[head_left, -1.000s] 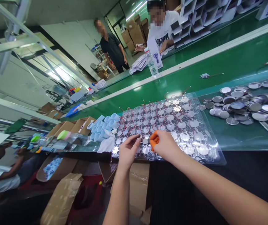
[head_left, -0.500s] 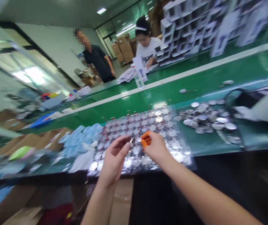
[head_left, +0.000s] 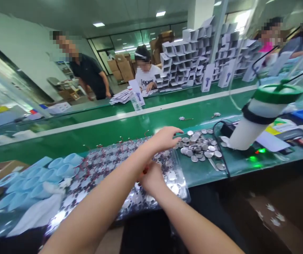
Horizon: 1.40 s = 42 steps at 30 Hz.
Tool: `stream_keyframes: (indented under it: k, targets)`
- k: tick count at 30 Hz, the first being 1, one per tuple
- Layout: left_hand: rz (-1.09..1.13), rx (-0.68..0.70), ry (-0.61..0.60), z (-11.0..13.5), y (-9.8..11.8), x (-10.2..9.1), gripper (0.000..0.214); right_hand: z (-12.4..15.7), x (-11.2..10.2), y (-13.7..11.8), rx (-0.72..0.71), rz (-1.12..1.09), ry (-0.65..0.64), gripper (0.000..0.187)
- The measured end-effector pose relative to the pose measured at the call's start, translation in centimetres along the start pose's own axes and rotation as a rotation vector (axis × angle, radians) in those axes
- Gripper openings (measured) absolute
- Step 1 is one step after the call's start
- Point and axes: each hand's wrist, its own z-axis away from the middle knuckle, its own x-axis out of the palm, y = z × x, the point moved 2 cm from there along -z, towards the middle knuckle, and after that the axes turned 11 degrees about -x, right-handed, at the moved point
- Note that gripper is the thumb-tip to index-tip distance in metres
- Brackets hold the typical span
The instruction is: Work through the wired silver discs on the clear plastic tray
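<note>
My left hand point(head_left: 167, 137) reaches across above my right wrist, thumb and fingers apart, at the left edge of a pile of round silver discs point(head_left: 194, 148) that look like coin cells. I see nothing between its fingers. My right hand point(head_left: 152, 178) is curled over the clear plastic tray point(head_left: 183, 192), partly behind my left forearm. A bit of orange finger covering shows there; whatever the fingers hold is hidden. Rows of round pale parts with thin red wires point(head_left: 102, 160) fill the tray.
Light-blue cups point(head_left: 49, 176) and a white cloth point(head_left: 36, 215) lie left of the tray. A white cylinder with a green top point(head_left: 259, 114) stands right of the discs. Two small wired parts point(head_left: 182, 118) lie on the green belt point(head_left: 156, 121). Co-workers and stacked white boxes are beyond.
My left hand has moved right, crossing over my right arm to the disc pile. My right hand stays over the tray, more curled. The view has turned right and levelled.
</note>
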Motion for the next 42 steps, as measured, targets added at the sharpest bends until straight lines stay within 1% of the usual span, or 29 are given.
stream_keyframes:
  k: [2,4,6,7,8,10,11,13,16,19,20,22,26,29,31,33,35,37,39,41,42]
  targets:
    - [-0.014,-0.066,0.080,4.2,-3.1,-3.1,0.029,0.4,0.2,0.8,0.025,-0.068,0.046,0.017]
    - [-0.053,-0.161,0.149,9.6,-5.9,-6.2,0.030,0.7,0.1,1.3,0.024,-0.122,0.081,0.014]
    - [-0.098,-0.253,0.171,15.3,-8.3,-8.4,0.030,0.7,-0.1,1.5,-0.001,-0.126,0.106,0.013]
    - [-0.113,-0.290,0.162,18.0,-9.2,-9.0,0.030,0.7,-0.3,1.6,-0.019,-0.107,0.110,0.013]
    - [-0.122,-0.321,0.141,20.5,-10.1,-9.2,0.031,0.7,-0.4,1.6,-0.035,-0.085,0.114,0.013]
    - [-0.116,-0.348,0.092,24.5,-11.3,-8.7,0.034,0.8,-0.7,1.5,-0.055,-0.055,0.107,0.014]
    - [-0.107,-0.345,0.065,25.9,-11.7,-8.2,0.036,0.8,-0.7,1.4,-0.056,-0.045,0.103,0.014]
    - [-0.088,-0.329,0.023,27.9,-12.0,-7.0,0.039,0.9,-0.8,1.4,-0.045,-0.026,0.098,0.013]
    - [-0.084,-0.318,0.022,28.8,-11.6,-5.8,0.047,1.0,-0.8,1.3,-0.040,0.023,0.097,0.013]
    - [-0.075,-0.312,0.037,28.3,-10.9,-5.5,0.053,1.0,-1.0,1.1,-0.055,0.109,0.101,0.013]
    - [-0.070,-0.321,0.034,27.8,-10.7,-5.4,0.050,1.0,-1.0,1.0,-0.065,0.153,0.105,0.012]
    - [-0.068,-0.370,0.030,26.6,-10.5,-5.0,0.036,1.0,-1.1,0.9,-0.090,0.246,0.099,0.012]
    - [-0.074,-0.472,0.105,24.0,-10.8,-3.4,0.011,0.7,-0.9,0.9,-0.118,0.367,0.018,0.014]
    - [-0.071,-0.499,0.179,23.1,-10.9,-3.0,0.014,0.7,-0.8,0.8,-0.129,0.436,-0.020,0.017]
    - [-0.075,-0.523,0.234,23.2,-10.5,-3.7,0.015,0.9,-0.9,0.4,-0.144,0.482,-0.048,0.019]
    - [0.013,-0.567,0.284,23.7,-9.7,-5.0,0.016,1.2,-1.2,-0.1,-0.166,0.535,-0.067,0.023]
    - [0.247,-0.599,0.322,24.1,-8.4,-6.5,0.017,1.6,-1.7,-0.6,-0.193,0.597,-0.049,0.025]
    - [0.540,-0.593,0.362,24.3,-6.8,-7.9,0.018,1.9,-2.1,-1.1,-0.231,0.612,0.015,0.027]
    - [0.733,-0.560,0.409,24.0,-5.3,-8.9,0.021,2.1,-2.5,-1.5,-0.270,0.547,0.098,0.028]
    - [0.832,-0.546,0.434,23.4,-4.0,-9.5,0.023,2.1,-2.5,-1.7,-0.280,0.425,0.151,0.028]
    - [0.864,-0.547,0.437,23.1,-3.6,-9.6,0.024,2.1,-2.4,-1.8,-0.274,0.339,0.154,0.028]
